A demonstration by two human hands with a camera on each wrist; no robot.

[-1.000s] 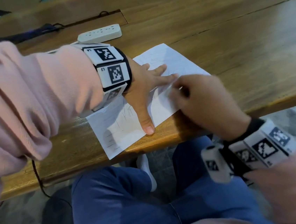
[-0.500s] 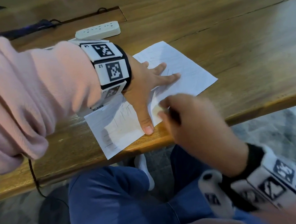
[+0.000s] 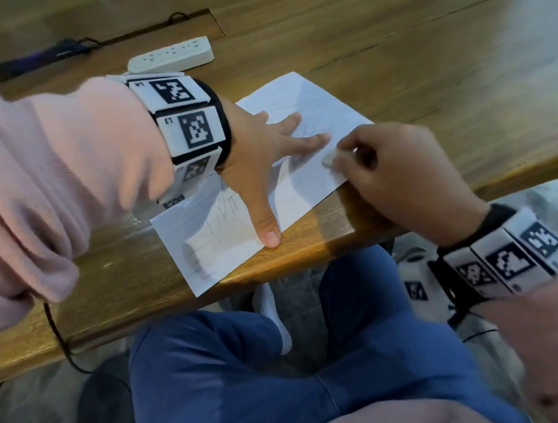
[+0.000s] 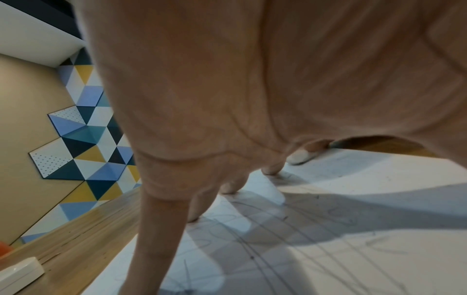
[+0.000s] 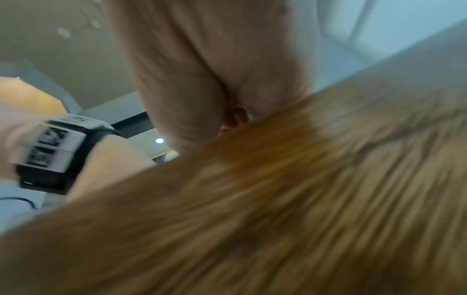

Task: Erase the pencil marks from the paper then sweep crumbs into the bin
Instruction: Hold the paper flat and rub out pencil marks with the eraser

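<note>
Left hand (image 3: 257, 151), fingers spread flat, pins the white pencil-marked paper sheet (image 3: 302, 188) at the wooden counter (image 3: 426, 58) edge; right hand (image 3: 401, 177) pinches a small white eraser (image 3: 330, 158). Short, light strokes should prevent creasing.

Loose pink ribbed sleeves (image 3: 44, 187) cover both arms, the left filling the frame's left side, the right at the lower right corner. Each wrist wears a band (image 3: 189, 124) of white blocks printed with black square-code markers on a black strap; one left block reads "L3". The right band (image 3: 502, 256) sits at lower right. Blue trousers (image 3: 254, 386) fill the bottom centre, a white shoe (image 3: 274, 311) above them.
</note>
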